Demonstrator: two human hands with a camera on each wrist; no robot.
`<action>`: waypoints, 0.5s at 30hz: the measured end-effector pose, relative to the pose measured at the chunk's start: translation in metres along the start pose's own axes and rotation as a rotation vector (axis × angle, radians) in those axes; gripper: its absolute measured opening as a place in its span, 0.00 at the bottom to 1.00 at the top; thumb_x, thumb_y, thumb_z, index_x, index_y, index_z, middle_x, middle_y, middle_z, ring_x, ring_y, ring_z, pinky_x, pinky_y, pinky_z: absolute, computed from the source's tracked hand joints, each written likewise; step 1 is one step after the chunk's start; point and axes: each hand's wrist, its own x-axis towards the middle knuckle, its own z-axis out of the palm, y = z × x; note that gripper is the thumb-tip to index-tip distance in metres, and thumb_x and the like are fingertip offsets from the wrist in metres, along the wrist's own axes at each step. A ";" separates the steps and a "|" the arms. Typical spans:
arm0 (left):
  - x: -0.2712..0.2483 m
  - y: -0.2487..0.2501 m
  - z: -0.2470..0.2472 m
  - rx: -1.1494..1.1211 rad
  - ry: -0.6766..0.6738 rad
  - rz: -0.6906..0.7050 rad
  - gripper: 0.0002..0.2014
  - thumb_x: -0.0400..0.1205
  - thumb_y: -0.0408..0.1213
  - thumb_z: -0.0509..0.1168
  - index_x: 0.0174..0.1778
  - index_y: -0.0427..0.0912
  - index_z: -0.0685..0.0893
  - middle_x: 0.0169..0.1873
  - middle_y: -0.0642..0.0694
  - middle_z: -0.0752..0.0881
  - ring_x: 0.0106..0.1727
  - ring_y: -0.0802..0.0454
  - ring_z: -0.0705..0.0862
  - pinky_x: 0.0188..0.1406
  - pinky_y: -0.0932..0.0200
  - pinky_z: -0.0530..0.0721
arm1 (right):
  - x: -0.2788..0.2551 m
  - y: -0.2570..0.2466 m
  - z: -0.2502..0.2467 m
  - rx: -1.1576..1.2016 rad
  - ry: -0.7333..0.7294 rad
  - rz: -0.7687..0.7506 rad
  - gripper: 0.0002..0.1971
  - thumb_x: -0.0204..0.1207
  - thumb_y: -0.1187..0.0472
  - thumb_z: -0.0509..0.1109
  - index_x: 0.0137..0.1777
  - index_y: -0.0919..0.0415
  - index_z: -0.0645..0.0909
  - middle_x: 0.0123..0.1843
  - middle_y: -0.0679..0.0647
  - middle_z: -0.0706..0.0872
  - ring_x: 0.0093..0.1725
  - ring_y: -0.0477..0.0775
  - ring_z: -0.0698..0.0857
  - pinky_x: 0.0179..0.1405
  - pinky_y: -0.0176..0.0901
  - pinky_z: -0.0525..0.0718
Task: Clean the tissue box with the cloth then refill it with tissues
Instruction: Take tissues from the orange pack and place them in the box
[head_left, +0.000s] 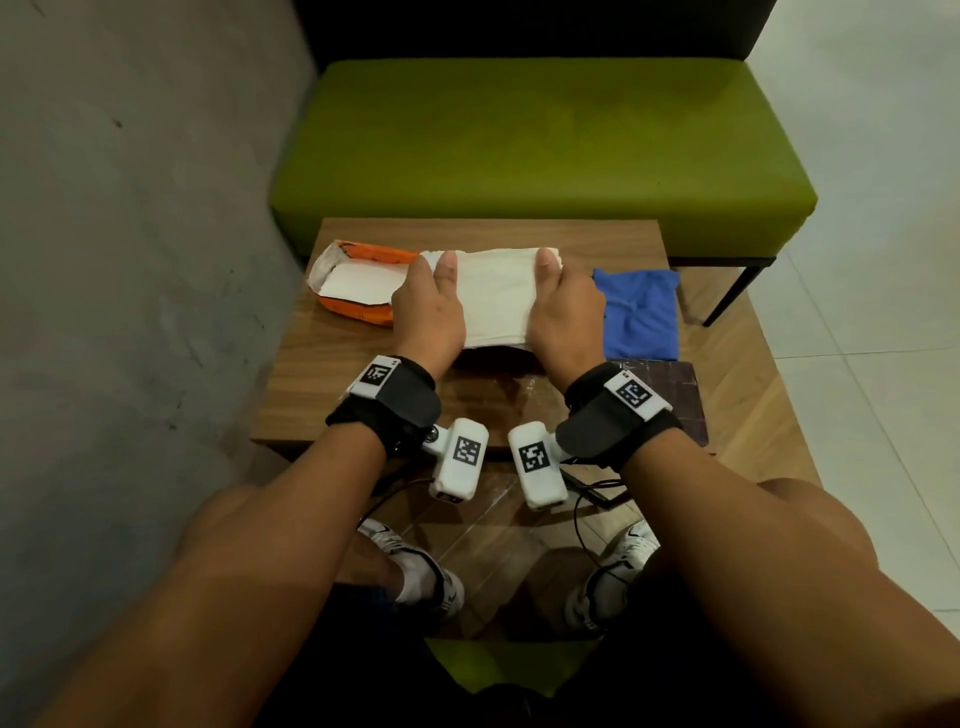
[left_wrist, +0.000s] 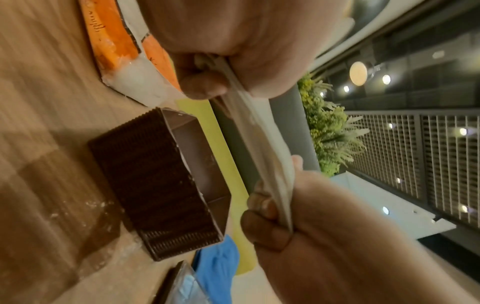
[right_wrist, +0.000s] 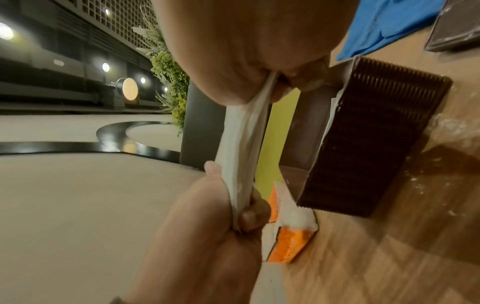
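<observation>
White tissues (head_left: 493, 296), a soft stack, fill the centre of the head view, stretched flat between both hands and held above the table (head_left: 311, 384). The left hand (head_left: 428, 306) pinches one short end and the right hand (head_left: 563, 309) the other, thumbs on top and fingers curled beneath; the wrist views show each end squeezed thin between thumb and fingers (left_wrist: 205, 86). Holding both ends probably keeps the loose sheets together as one block so they can go down squarely. The brown ribbed tissue box (left_wrist: 158, 181) stands open directly below the stack, in the lower middle of the left wrist view, its lid (head_left: 670, 395) lying apart at the right of the head view. The blue cloth (head_left: 641, 312) lies crumpled at centre right, just beside the right hand, which suggests the wiping is done and refilling is the step in hand. The torn orange wrapper (head_left: 358, 286) sits open at centre left beside the left hand. White dusty smears mark the table near the box. The stack sags slightly in the middle, so lowering it level would matter.
</observation>
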 end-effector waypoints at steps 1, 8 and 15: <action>-0.001 0.000 0.002 -0.007 0.011 0.010 0.21 0.97 0.52 0.51 0.58 0.36 0.76 0.44 0.48 0.80 0.50 0.45 0.77 0.41 0.58 0.64 | 0.000 0.002 0.001 0.004 0.020 -0.009 0.22 0.95 0.51 0.55 0.64 0.70 0.82 0.47 0.51 0.80 0.48 0.52 0.77 0.39 0.35 0.64; 0.008 0.000 -0.002 -0.141 -0.073 -0.038 0.19 0.95 0.56 0.55 0.68 0.42 0.71 0.57 0.42 0.86 0.64 0.39 0.84 0.62 0.46 0.81 | 0.005 0.008 0.003 -0.014 0.089 -0.046 0.18 0.95 0.47 0.52 0.50 0.58 0.74 0.36 0.43 0.76 0.34 0.39 0.75 0.30 0.33 0.68; 0.016 -0.014 -0.009 -0.224 -0.246 -0.012 0.16 0.89 0.47 0.70 0.68 0.41 0.84 0.65 0.38 0.91 0.66 0.46 0.89 0.75 0.34 0.85 | 0.020 0.012 -0.003 0.014 0.028 -0.082 0.19 0.94 0.44 0.52 0.53 0.56 0.78 0.40 0.43 0.81 0.39 0.38 0.79 0.35 0.34 0.74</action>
